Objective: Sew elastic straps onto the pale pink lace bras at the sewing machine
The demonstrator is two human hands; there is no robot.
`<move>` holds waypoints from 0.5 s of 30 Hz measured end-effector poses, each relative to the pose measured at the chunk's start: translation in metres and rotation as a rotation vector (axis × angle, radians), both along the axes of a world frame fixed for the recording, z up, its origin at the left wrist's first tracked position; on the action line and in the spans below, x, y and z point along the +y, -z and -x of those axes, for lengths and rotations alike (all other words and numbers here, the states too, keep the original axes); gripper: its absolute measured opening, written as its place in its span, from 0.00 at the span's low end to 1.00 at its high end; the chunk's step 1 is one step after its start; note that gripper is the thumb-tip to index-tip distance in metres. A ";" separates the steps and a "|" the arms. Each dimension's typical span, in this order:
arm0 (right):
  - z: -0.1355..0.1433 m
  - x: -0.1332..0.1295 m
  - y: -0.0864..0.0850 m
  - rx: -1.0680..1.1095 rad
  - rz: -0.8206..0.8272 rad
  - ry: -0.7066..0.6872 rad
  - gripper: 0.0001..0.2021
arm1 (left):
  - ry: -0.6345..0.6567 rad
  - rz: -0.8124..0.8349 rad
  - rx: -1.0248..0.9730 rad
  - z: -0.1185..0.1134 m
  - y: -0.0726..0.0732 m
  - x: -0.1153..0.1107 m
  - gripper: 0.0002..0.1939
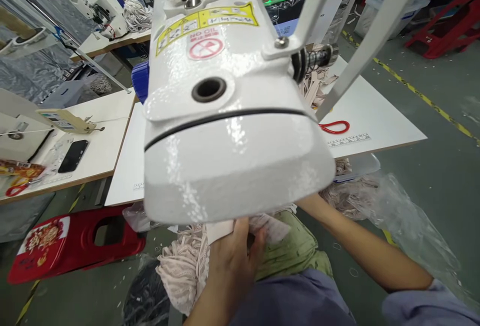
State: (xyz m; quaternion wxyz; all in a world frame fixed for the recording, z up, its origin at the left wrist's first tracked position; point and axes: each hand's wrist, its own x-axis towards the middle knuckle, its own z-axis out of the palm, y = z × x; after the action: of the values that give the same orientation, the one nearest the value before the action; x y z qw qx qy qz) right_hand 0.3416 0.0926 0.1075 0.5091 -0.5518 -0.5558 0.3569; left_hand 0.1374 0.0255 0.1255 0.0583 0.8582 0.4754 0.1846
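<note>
Below the front of a white sewing machine [240,166], my left hand [234,253] is closed, with thumb and fingers bent around a pale pink piece of fabric [219,230]. A thin, whitish flap [275,228] shows beyond its fingertips. My right hand [309,203] reaches under the machine head from the right. Only the wrist end shows; its fingers are hidden behind the machine. Beside my left wrist hangs a thick bundle of pale pink strips [185,268]. Green cloth [290,251] lies over my lap.
The white machine table [378,111] carries red-handled scissors [335,127], a printed ruler [348,140] and pale strips [317,86]. To the left are a phone [73,156] on another table and a red stool [80,241]. Plastic bags [405,226] lie at right.
</note>
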 end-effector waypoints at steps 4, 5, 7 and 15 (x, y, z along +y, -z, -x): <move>0.000 0.000 -0.003 0.038 0.018 0.006 0.10 | 0.015 -0.020 -0.002 -0.005 -0.003 -0.001 0.27; 0.000 -0.001 -0.004 0.044 0.025 0.005 0.11 | 0.015 -0.017 -0.001 -0.006 -0.003 -0.001 0.27; -0.001 -0.002 -0.007 0.046 0.034 0.000 0.12 | 0.011 -0.016 -0.001 -0.008 -0.003 -0.001 0.27; -0.001 -0.009 -0.007 0.020 0.023 -0.034 0.12 | 0.006 -0.028 -0.004 -0.014 0.000 -0.001 0.26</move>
State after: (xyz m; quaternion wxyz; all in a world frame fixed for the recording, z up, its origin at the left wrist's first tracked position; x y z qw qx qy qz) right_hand 0.3423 0.0839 0.1146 0.5022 -0.5446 -0.5559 0.3770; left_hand 0.1514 0.0248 0.1253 0.0479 0.8600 0.4700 0.1927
